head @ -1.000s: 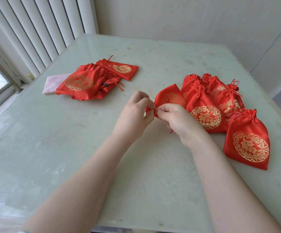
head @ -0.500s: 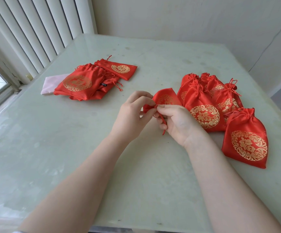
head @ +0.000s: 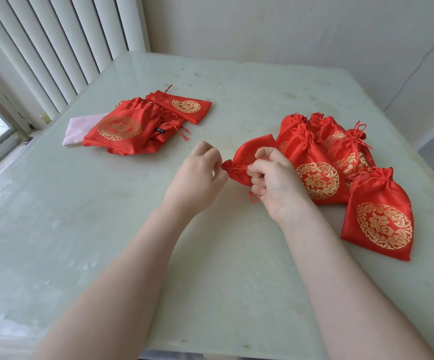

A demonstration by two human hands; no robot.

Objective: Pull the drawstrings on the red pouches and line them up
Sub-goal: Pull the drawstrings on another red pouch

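Hands pinching red pouch (head: 247, 162), left hand (head: 197, 178) at neck, right hand (head: 275, 183) gripping drawstring (head: 254, 197)

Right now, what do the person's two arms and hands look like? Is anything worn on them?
Both forearms are bare up to the bottom edge of the picture; no sleeve shows. The left hand and the right hand wear no glove. I see no ring, watch or bracelet on the fingers or wrists that show. No markings are visible.

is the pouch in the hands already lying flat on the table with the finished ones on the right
No, the pouch is gripped between the left hand and right hand, beside the cinched row.
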